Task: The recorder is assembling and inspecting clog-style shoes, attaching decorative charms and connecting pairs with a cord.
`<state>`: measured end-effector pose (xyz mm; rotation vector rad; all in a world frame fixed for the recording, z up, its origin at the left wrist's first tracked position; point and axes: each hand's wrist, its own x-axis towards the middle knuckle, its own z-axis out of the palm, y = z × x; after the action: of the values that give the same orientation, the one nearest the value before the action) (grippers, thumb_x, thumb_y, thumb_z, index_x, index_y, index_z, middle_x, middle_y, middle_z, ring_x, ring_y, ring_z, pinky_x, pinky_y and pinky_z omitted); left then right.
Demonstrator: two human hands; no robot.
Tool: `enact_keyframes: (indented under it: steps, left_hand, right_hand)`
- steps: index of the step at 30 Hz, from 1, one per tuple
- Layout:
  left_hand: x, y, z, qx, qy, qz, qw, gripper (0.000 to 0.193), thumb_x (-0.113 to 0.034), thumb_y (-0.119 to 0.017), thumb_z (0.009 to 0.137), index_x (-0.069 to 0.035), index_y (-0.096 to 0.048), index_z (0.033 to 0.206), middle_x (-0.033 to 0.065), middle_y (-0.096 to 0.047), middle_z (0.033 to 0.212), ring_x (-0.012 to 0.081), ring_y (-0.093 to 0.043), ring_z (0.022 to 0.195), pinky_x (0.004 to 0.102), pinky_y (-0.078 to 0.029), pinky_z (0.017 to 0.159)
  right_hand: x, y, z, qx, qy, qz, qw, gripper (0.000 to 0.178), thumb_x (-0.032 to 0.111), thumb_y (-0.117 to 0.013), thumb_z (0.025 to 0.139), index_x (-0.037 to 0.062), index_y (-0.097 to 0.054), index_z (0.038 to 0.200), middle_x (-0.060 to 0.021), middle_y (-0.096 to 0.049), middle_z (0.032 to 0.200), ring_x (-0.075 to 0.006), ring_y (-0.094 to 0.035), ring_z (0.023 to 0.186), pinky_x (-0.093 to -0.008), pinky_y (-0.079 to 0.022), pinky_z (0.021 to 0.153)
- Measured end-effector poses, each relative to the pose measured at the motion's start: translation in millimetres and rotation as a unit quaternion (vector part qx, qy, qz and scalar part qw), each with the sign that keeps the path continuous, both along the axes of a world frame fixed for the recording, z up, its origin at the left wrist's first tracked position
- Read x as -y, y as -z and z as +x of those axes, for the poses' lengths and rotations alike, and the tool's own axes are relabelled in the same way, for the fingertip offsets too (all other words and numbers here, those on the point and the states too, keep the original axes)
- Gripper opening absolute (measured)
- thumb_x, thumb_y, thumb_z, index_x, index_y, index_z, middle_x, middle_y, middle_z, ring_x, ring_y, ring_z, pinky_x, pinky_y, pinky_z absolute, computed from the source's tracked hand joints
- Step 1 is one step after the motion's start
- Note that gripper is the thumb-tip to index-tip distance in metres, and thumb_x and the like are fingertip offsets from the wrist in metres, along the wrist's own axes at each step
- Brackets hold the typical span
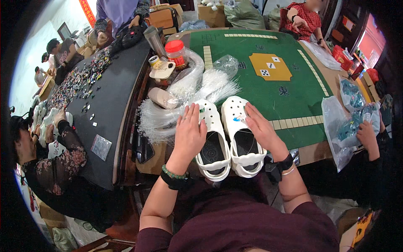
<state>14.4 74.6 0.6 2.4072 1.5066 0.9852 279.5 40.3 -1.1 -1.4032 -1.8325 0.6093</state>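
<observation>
A pair of white clogs stands side by side at the near edge of the table, toes pointing away from me. The left clog (212,122) bears a small dark green charm, the right clog (231,110) a blue one. My left hand (191,131) lies flat along the outer side of the left clog, fingers stretched out. Against the outer side of the right clog rests my right hand (263,128), its fingers also straight. Thin clear strands cross the clogs' openings. Just beyond my left hand spreads a bundle of clear plastic strands (157,119).
A green mat (226,46) with printed tiles covers the table. Behind the strands stand a red-lidded jar (176,52) and a metal tumbler (154,41). Many small colourful charms (77,77) cover the dark left table. Co-workers sit around; one hand (367,134) holds a bagged item at right.
</observation>
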Motion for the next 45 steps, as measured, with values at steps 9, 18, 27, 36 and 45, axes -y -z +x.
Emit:
enact_keyframes:
  steps: [9, 18, 27, 36, 45]
  left_hand:
    - [-6.0, -6.6, -3.5, -0.054, 0.047, -0.061, 0.996, 0.042, -0.025, -0.050, 0.100, 0.001, -0.058, 0.131, 0.0203, -0.053, 0.143, 0.0393, -0.043, 0.137, 0.0574, -0.029, 0.113]
    - [13.6, 3.8, -5.9, 0.130, 0.046, -0.116, 0.984, 0.046, -0.024, -0.041, 0.104, 0.002, -0.048, 0.141, 0.0275, -0.039, 0.151, 0.0413, -0.033, 0.143, 0.0470, -0.026, 0.117]
    - [29.4, 19.6, 1.8, 0.190, 0.065, -0.148, 0.968, 0.041, -0.019, -0.047, 0.104, -0.005, -0.050, 0.142, 0.0235, -0.033, 0.156, 0.0418, -0.023, 0.148, 0.0501, -0.014, 0.121]
    - [39.3, 22.4, 3.0, 0.219, 0.075, -0.186, 0.955, 0.053, -0.040, -0.051, 0.101, -0.014, -0.046, 0.147, 0.0230, -0.027, 0.159, 0.0498, -0.015, 0.147, 0.0617, -0.011, 0.117]
    - [41.3, -75.2, 6.9, 0.695, 0.464, -0.390, 0.387, 0.076, -0.054, -0.048, 0.100, -0.021, -0.017, 0.160, 0.0099, -0.023, 0.163, 0.0227, -0.019, 0.151, 0.0417, -0.016, 0.122]
  right_hand:
    - [-2.0, 9.4, -2.5, 0.028, 0.002, 0.056, 0.998, 0.051, 0.030, -0.050, 0.101, -0.0074, -0.050, 0.136, -0.0286, -0.047, 0.144, -0.0441, -0.041, 0.136, -0.0442, -0.031, 0.116]
    - [33.3, -16.8, -6.7, 0.058, 0.057, 0.214, 0.973, 0.042, 0.025, -0.061, 0.096, -0.0031, -0.054, 0.127, -0.0297, -0.053, 0.128, -0.0472, -0.049, 0.122, -0.0495, -0.041, 0.102]
    - [76.5, -51.8, -43.8, 0.202, -0.079, 0.026, 0.976, 0.064, 0.044, -0.063, 0.092, 0.0022, -0.047, 0.137, -0.0206, -0.063, 0.086, -0.0377, -0.063, 0.078, -0.0464, -0.052, 0.068]
    - [72.4, -56.8, -61.4, 0.277, -0.102, -0.025, 0.955, 0.068, 0.059, -0.067, 0.084, 0.0147, -0.057, 0.135, -0.0167, -0.058, 0.084, -0.0382, -0.065, 0.065, -0.0455, -0.052, 0.058]
    - [70.6, -64.9, -65.9, 0.284, -0.139, -0.064, 0.947, 0.073, 0.057, -0.075, 0.076, 0.0145, -0.057, 0.133, -0.0157, -0.068, 0.081, -0.0367, -0.067, 0.072, -0.0463, -0.053, 0.064]
